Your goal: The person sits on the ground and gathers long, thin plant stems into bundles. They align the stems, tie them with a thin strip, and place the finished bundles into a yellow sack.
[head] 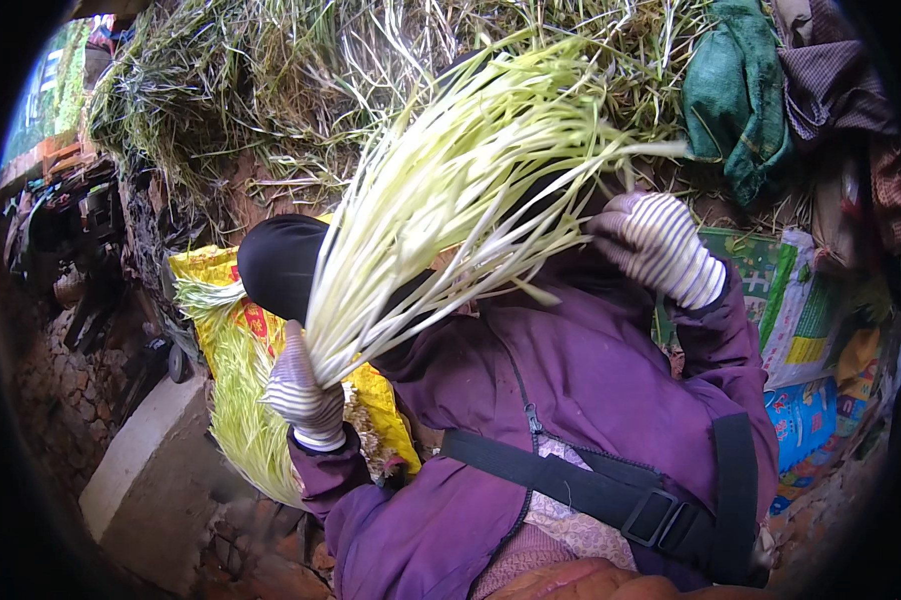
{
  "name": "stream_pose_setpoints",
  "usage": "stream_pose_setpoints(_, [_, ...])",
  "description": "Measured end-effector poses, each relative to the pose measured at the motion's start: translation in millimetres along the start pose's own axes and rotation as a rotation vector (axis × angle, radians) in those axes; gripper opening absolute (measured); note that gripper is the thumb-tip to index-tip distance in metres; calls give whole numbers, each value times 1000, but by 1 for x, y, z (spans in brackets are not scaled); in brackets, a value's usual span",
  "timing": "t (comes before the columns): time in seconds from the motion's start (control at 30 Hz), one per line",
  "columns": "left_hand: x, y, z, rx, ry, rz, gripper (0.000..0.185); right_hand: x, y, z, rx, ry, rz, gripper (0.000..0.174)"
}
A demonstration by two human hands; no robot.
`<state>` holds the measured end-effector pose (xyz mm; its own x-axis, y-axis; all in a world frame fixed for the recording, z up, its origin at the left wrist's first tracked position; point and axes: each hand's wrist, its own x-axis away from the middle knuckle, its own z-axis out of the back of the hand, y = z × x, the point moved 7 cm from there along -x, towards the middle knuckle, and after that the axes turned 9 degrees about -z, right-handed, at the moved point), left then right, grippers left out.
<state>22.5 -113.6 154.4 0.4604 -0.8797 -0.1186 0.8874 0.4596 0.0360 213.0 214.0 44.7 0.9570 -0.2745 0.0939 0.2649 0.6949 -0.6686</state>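
Observation:
A large loose bunch of pale yellow-green stalks [450, 187], which look like blanched chives, fans out across my lap. My left hand [304, 397], in a striped knit glove, grips the white lower ends. The leafy tips spread up and to the right. Close to the right side of the bunch is my right hand [649, 244], gloved the same way, with its fingers bent. A few stalks pass by its fingertips, but whether it pinches any is unclear. Beside my left hand, more of the same stalks [248, 405] lie on a yellow printed sack [209, 264].
A heap of withered grass-like leaves [270, 82] stretches along the far side. At upper right hangs a green cloth [743, 97]. Printed plastic sacks [799, 409] lie to my right. A concrete block [147, 457] stands at lower left, with broken bricks [263, 551] near it.

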Motion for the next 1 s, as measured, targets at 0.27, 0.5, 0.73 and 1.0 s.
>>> stream_pose_setpoints(0.27, [10,-4,-19,-140,-139,-82,58,-24,-38,16,56,359,153,23])
stream_pose_setpoints(0.5, [13,-2,-21,-145,-141,-152,57,-28,-4,-25,178,-15,89,24])
stream_pose_setpoints(0.73, [12,-4,-21,-117,-131,-137,53,17,190,-14,683,-354,-746,19])
stream_pose_setpoints(1.0, [15,-6,-23,-158,-140,-166,57,-14,57,47,73,503,-133,18])
